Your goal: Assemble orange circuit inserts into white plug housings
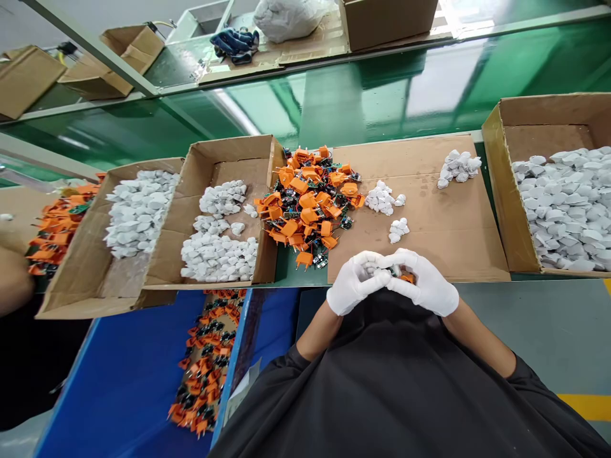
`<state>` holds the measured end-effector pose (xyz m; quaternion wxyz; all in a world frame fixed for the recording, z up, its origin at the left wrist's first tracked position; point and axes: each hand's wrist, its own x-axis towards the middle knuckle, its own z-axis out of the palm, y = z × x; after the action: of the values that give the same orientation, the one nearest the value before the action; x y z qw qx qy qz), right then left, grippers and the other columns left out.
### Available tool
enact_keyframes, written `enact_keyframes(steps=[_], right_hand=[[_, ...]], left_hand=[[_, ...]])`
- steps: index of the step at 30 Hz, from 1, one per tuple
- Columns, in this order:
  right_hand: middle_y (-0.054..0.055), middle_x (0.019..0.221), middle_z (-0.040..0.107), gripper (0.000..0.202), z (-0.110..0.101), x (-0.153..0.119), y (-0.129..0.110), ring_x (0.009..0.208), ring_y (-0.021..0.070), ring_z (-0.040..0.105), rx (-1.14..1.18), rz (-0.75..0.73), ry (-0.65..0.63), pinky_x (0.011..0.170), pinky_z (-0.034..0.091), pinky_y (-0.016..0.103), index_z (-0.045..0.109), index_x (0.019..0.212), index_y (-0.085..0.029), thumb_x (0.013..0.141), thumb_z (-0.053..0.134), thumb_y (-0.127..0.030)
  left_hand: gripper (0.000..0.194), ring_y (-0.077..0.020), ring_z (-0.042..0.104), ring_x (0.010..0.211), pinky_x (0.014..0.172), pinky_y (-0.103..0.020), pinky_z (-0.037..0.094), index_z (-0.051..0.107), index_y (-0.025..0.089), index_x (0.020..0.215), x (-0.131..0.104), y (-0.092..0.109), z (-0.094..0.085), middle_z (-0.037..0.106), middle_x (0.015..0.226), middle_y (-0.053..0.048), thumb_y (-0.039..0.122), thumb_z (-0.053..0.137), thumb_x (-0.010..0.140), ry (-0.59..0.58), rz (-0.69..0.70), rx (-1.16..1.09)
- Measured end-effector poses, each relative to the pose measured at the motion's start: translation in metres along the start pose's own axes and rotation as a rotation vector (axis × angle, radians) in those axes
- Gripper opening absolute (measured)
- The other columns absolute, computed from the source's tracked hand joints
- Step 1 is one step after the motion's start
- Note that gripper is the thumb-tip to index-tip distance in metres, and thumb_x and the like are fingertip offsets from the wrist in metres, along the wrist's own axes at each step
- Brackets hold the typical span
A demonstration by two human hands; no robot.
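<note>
My gloved left hand [359,281] and gloved right hand [424,283] meet at the front edge of a cardboard sheet [429,235]. An orange plug housing [408,278] with a bit of circuit board [392,271] shows between the fingers, mostly covered. My right hand is closed around the housing. The left fingers are curled over what look like small white lumps [371,270], partly hidden, and their tips touch near the board. Small piles of white putty-like lumps [380,198] lie just beyond, beside a heap of orange plugs with circuit boards [308,203].
Cardboard boxes of white lumps stand left [267,254] and right [525,222]. Another such box [102,280] is further left, near a co-worker's arm [16,283]. Below, a blue bin [128,381] adjoins more orange plugs [205,369]. A shelf [272,67] runs behind.
</note>
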<state>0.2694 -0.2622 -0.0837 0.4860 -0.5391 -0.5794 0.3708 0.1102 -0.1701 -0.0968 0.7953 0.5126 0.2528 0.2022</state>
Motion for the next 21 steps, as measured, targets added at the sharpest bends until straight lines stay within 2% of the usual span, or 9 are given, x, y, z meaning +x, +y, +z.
enact_keyframes(steps=[3,5,8,11,13,16,19,21], right_hand=[[0.004,0.097,0.058,0.030,-0.001,-0.002,0.004,0.088,0.0179,0.059,0.103,-0.004,-0.017,0.083,0.050,0.034,0.063,0.121,-0.026,0.092,0.062,-0.034],[0.006,0.105,0.059,0.032,-0.002,-0.002,0.006,0.097,0.0199,0.060,0.168,-0.012,-0.029,0.088,0.050,0.037,0.061,0.123,-0.027,0.092,0.062,-0.036],[0.006,0.101,0.060,0.027,0.001,-0.002,0.007,0.094,0.0197,0.060,0.263,-0.011,0.012,0.085,0.051,0.037,0.064,0.114,-0.026,0.090,0.064,-0.039],[0.003,0.092,0.060,0.018,0.008,0.000,0.007,0.084,0.0161,0.059,0.387,0.014,0.125,0.078,0.052,0.032,0.067,0.103,-0.026,0.088,0.069,-0.036],[0.001,0.090,0.060,0.017,0.012,0.000,0.007,0.078,0.0138,0.059,0.466,0.023,0.152,0.074,0.052,0.030,0.067,0.101,-0.026,0.088,0.069,-0.036],[0.001,0.088,0.063,0.019,0.015,0.000,0.009,0.077,0.0139,0.062,0.519,0.061,0.148,0.072,0.055,0.029,0.068,0.099,-0.025,0.089,0.067,-0.042],[0.002,0.092,0.071,0.022,0.014,0.000,0.011,0.083,0.0170,0.068,0.448,0.151,0.149,0.076,0.058,0.031,0.069,0.097,-0.025,0.089,0.066,-0.045],[0.003,0.097,0.074,0.023,0.011,0.000,0.012,0.089,0.0193,0.071,0.313,0.169,0.157,0.083,0.058,0.033,0.070,0.100,-0.025,0.092,0.061,-0.045]], left_hand=[[0.047,-0.0160,0.069,0.076,0.070,-0.027,0.055,0.066,0.016,0.095,-0.002,0.001,-0.003,0.073,0.086,-0.005,0.043,0.086,0.063,0.008,0.143,0.091],[0.039,-0.0146,0.069,0.074,0.068,-0.026,0.055,0.069,0.017,0.093,-0.002,0.002,-0.004,0.072,0.087,-0.004,0.040,0.085,0.065,0.045,0.259,0.202],[0.030,-0.0128,0.067,0.070,0.066,-0.025,0.054,0.071,0.019,0.090,0.000,0.002,-0.004,0.072,0.087,-0.004,0.039,0.082,0.070,0.080,0.420,0.379],[0.028,-0.0127,0.066,0.070,0.065,-0.025,0.053,0.072,0.020,0.090,0.001,0.001,-0.001,0.072,0.086,-0.005,0.040,0.081,0.072,0.104,0.497,0.471],[0.029,-0.0125,0.065,0.069,0.063,-0.024,0.052,0.072,0.020,0.089,0.001,0.001,0.001,0.072,0.083,-0.005,0.041,0.081,0.071,0.125,0.477,0.472],[0.035,-0.0117,0.062,0.063,0.061,-0.024,0.051,0.071,0.018,0.084,0.000,0.000,0.003,0.070,0.076,-0.003,0.042,0.085,0.064,0.151,0.359,0.406],[0.039,-0.0105,0.058,0.060,0.062,-0.024,0.050,0.068,0.016,0.079,0.000,-0.001,0.004,0.066,0.069,0.001,0.044,0.087,0.059,0.175,0.219,0.305],[0.040,-0.0093,0.055,0.059,0.061,-0.023,0.047,0.065,0.016,0.076,0.001,-0.002,0.004,0.062,0.065,0.003,0.045,0.087,0.058,0.196,0.143,0.248]])
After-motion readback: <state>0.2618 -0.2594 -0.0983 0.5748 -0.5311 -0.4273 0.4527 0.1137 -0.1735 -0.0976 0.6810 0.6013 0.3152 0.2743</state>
